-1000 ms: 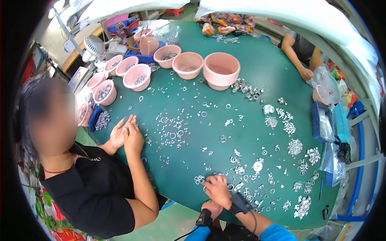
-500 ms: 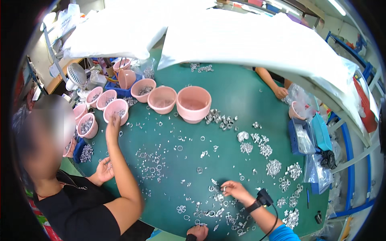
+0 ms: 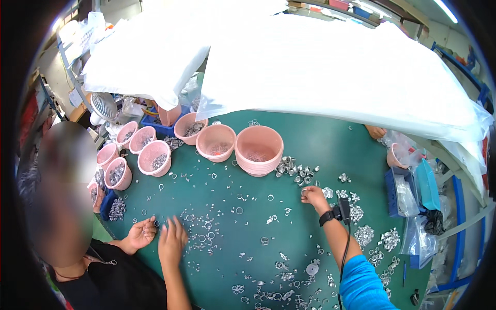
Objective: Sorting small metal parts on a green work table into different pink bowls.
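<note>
Right hand (image 3: 315, 198) pinches a ring (image 3: 304, 191) over a green table (image 3: 305, 232), near piles (image 3: 365, 235) that look already grouped; many loose pieces (image 3: 281, 279) nearer the wearer appear yet ungrouped. Left hand is out of view, its fingers unseen.

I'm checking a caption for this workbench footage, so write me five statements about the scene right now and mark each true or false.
1. The wearer's right hand is close to a group of silvery metal pieces. True.
2. The wearer's left hand rests beside the right one. False: only the right hand is in view.
3. Every pink bucket is empty. False: several, such as this bucket at the left, hold small metal parts.
4. The co-worker on the left wears a black top. True.
5. The tabletop is red. False: the tabletop is green.
</note>
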`<state>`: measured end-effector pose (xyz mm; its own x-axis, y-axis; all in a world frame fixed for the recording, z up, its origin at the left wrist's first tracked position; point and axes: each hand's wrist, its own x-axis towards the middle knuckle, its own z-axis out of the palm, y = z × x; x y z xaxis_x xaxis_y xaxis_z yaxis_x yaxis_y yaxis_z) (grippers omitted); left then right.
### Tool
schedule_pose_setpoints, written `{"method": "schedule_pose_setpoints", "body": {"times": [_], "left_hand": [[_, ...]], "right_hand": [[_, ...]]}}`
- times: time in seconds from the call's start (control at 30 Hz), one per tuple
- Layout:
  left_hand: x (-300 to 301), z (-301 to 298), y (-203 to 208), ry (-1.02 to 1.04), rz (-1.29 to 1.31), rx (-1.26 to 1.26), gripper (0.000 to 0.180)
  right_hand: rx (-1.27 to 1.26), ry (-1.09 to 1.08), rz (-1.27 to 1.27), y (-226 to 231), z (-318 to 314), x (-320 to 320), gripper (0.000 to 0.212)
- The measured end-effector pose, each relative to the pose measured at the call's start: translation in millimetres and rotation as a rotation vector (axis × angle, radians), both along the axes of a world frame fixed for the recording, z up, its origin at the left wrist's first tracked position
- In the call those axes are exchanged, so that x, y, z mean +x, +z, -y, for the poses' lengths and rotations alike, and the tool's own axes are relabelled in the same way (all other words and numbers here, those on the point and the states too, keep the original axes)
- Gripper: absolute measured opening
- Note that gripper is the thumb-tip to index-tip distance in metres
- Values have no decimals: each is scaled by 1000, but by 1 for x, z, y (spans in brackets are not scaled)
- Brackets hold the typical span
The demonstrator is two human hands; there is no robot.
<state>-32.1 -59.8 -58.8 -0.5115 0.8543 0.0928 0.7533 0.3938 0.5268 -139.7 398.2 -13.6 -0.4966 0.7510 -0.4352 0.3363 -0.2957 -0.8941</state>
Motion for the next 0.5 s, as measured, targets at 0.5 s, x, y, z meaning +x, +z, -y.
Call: {"method": "schedule_pose_setpoints", "body": {"times": [0.5], "left_hand": [[5,-4,3,28,-7,70,11]], "right_hand": [[341,-32,-120,-2,15,77,16]]}}
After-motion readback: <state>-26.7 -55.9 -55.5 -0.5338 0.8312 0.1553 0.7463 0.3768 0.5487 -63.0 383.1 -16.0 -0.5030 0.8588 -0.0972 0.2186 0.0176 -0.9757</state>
